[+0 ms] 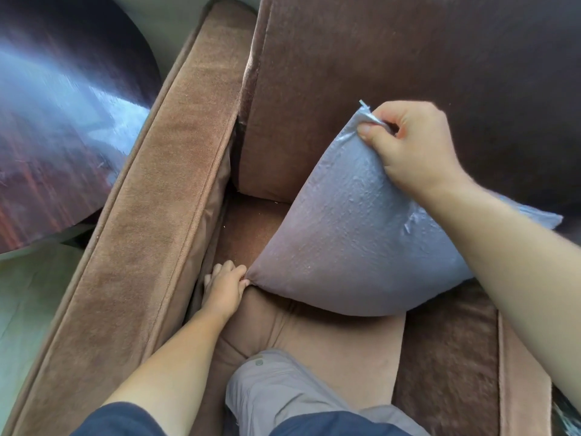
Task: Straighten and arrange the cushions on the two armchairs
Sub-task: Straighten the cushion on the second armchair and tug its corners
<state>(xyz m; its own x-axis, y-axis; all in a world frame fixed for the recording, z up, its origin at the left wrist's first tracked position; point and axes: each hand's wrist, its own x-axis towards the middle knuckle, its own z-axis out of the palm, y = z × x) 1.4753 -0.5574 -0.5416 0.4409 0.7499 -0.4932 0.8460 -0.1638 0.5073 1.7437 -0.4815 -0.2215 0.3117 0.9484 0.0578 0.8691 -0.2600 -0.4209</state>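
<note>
A grey-blue throw cushion [355, 234] stands tilted on the seat of a brown armchair [151, 215], leaning toward the dark brown back cushion [361, 67]. My right hand [412, 146] pinches the cushion's top corner. My left hand [223, 287] pinches its lower left corner, down near the gap beside the left armrest. A tan seat cushion [339, 350] lies under the throw cushion, rumpled near my knee. The cushion's right side is hidden behind my right forearm.
My knee in grey trousers [283, 391] presses on the seat's front. A dark glossy round table [63, 114] stands to the left of the armrest. Pale floor [25, 297] shows at lower left. The right armrest [522, 372] runs along the lower right.
</note>
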